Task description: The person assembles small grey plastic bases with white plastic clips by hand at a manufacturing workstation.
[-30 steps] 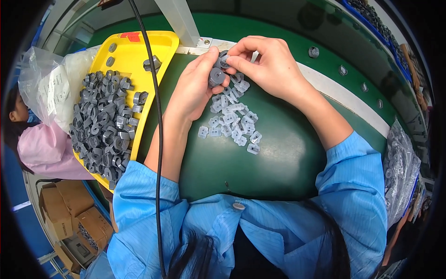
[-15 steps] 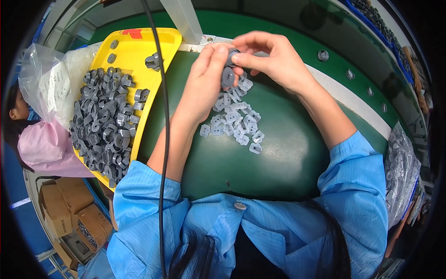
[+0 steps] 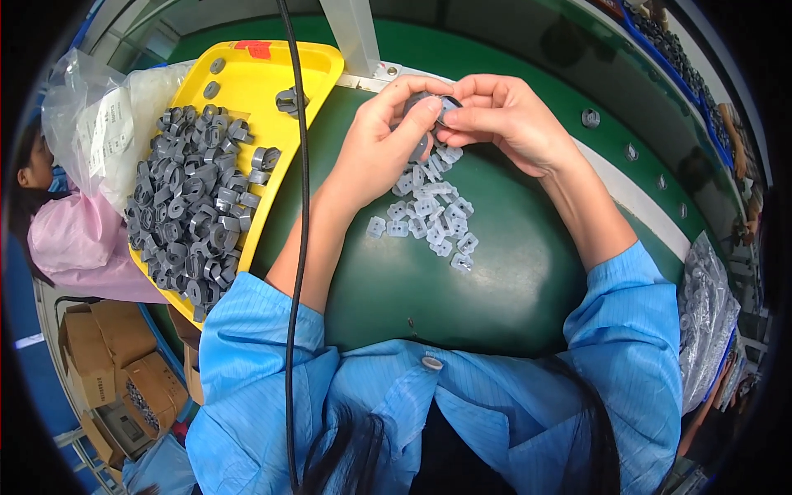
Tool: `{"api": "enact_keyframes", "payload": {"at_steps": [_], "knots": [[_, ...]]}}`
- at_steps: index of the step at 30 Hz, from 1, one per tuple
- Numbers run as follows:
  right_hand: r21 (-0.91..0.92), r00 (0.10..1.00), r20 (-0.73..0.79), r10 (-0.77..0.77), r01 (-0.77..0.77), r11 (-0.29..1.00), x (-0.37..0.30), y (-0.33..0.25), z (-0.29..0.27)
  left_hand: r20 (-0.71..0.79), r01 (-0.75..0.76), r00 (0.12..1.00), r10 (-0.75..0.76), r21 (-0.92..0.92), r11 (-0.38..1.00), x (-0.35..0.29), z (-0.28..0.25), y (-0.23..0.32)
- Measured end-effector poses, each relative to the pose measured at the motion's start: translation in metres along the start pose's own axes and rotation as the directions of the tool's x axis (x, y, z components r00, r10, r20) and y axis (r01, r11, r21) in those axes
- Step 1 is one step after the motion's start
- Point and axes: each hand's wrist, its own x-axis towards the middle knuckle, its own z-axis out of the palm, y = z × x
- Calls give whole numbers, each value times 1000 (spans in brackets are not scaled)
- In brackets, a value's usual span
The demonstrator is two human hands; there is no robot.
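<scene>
My left hand is closed around small dark grey plastic parts; one round grey part shows below its fingers. My right hand pinches a dark grey ring-shaped plastic part between thumb and fingers, and my left thumb rests against it. Both hands meet above the far end of a loose pile of pale translucent plastic pieces on the green work surface. The fingers cover much of what they hold.
A yellow tray at left holds a heap of dark grey plastic parts. A black cable hangs in front of it. Several parts stand spaced along the green strip beyond the white edge. Another person in pink sits at far left.
My hands have come closer together over the grey ring-shaped part, which has turned and shows its rim. My left hand has shifted right. The whole view has moved slightly.
</scene>
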Motion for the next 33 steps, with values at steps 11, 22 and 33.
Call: {"api": "enact_keyframes", "payload": {"at_steps": [11, 22, 33], "knots": [[166, 994, 85, -65, 50, 985, -1, -2, -10, -162, -99, 983, 90, -49, 994, 0, 12, -2], [89, 989, 10, -144, 143, 986, -1, 10, -3, -273, -31, 959, 76, 165, 986, -2, 14, -5], [-230, 928, -73, -365, 341, 912, 0, 5, 11, -223, -84, 971, 82, 1, 996, -1, 11, -4]]}}
